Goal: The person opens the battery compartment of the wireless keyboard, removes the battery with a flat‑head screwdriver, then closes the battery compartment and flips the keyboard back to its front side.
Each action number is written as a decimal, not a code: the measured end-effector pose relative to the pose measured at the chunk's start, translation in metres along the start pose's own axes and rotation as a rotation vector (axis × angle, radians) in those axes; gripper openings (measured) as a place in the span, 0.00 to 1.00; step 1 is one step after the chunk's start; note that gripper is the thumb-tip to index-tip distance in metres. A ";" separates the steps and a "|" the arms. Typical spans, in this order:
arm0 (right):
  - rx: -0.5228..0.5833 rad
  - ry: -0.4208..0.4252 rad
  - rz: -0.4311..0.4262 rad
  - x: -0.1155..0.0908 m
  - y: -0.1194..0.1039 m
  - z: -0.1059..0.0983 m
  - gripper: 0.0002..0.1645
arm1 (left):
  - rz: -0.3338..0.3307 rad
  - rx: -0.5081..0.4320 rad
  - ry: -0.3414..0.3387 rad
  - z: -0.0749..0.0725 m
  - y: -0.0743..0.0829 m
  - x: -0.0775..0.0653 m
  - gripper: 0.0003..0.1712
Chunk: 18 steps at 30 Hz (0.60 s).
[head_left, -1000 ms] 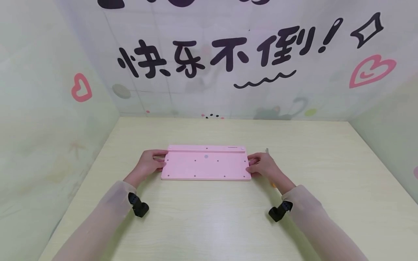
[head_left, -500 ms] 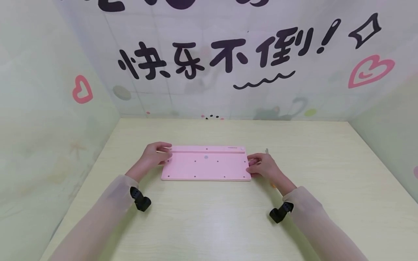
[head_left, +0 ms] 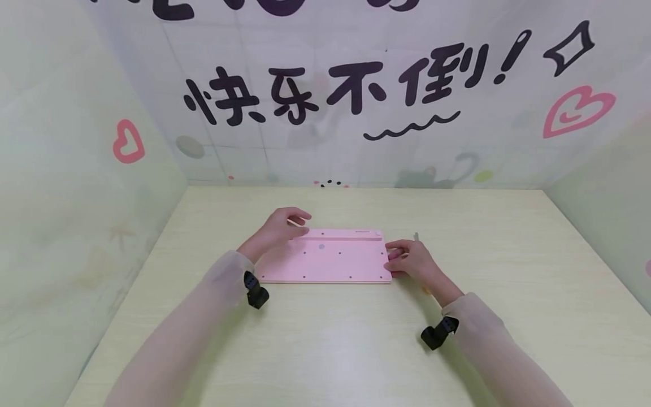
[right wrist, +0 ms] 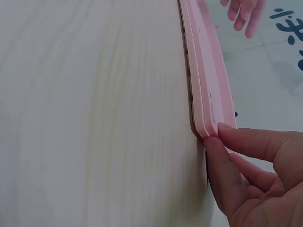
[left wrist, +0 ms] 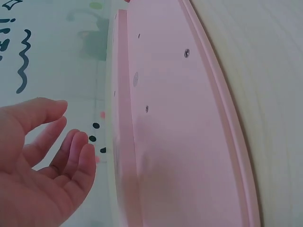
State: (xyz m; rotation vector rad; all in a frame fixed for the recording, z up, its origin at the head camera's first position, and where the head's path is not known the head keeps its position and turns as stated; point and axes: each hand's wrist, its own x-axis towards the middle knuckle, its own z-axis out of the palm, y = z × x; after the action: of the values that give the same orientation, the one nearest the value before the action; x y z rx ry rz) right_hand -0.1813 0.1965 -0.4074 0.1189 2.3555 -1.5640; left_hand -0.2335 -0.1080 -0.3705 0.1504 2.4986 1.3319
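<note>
A pink keyboard (head_left: 325, 263) lies underside up on the table, with small screws and a raised ridge along its far edge. Its right end is pinched between the thumb and fingers of my right hand (head_left: 409, 259), which the right wrist view shows close up at the keyboard's corner (right wrist: 208, 127). My left hand (head_left: 278, 227) hovers over the far left part of the keyboard, fingers loosely bent. Nothing sits between those fingers in the left wrist view, where the hand (left wrist: 47, 165) appears apart from the ridge (left wrist: 125, 94).
Behind the right hand, a slim thing shows only a grey tip (head_left: 416, 236) and a bit of orange (head_left: 426, 290); the hand hides the rest. The pale wooden table (head_left: 325, 345) meets a printed cloth backdrop (head_left: 325, 152) at its far edge.
My left hand has left the keyboard's left end and moved right and away, above its far edge. The right hand keeps its pinch, and the keyboard stays in place.
</note>
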 end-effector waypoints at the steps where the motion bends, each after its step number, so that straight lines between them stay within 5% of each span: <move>1: 0.001 0.000 0.001 0.000 0.000 0.000 0.30 | 0.020 0.011 -0.018 0.003 0.002 0.002 0.21; 8: 0.008 -0.002 0.004 0.000 0.000 0.000 0.30 | 0.100 0.025 -0.129 0.027 0.015 0.015 0.20; 18: 0.009 -0.004 0.003 0.000 0.001 -0.001 0.30 | 0.126 0.077 -0.180 0.051 0.031 0.029 0.18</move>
State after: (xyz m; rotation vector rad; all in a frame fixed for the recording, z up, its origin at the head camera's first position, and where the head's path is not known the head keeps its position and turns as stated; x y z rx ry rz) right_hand -0.1816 0.1982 -0.4082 0.1215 2.3446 -1.5715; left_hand -0.2464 -0.0434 -0.3774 0.4313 2.4225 1.2107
